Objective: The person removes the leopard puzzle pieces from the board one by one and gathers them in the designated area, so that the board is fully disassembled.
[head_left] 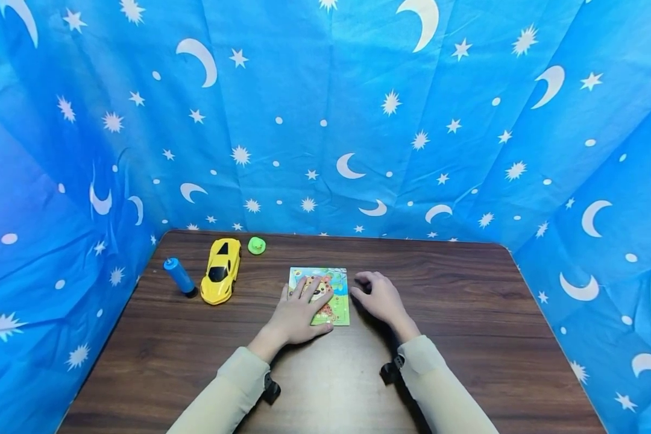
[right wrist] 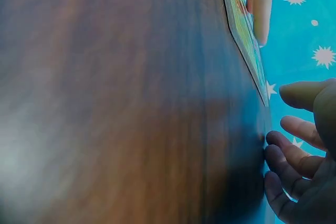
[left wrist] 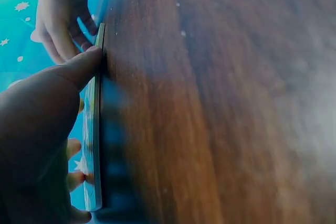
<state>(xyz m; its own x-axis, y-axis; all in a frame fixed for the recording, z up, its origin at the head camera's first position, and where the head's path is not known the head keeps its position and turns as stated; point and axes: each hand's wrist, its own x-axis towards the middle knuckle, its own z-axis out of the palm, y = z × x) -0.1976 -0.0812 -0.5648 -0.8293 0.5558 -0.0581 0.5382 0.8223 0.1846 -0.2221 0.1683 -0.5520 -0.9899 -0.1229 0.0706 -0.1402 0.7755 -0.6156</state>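
A thin square picture board (head_left: 340, 314), printed with a cartoon animal on blue and green, lies flat on the table. Across it my left hand (head_left: 297, 316) rests with fingers spread, covering part of the picture. In the left wrist view the thumb reaches over the edge of the board (left wrist: 93, 145). Just right of the board is my right hand (head_left: 381, 298), its fingers loosely bent and holding nothing. The right wrist view shows those fingers (right wrist: 294, 158) low at the tabletop, apart from the board's corner.
On the left of the brown wooden table (head_left: 466, 313) stand a yellow toy car (head_left: 220, 271), a blue cylinder with a black end (head_left: 179, 277) and a small green toy (head_left: 257, 245). A blue curtain (head_left: 304, 90) with moons and stars surrounds the table's back and sides.
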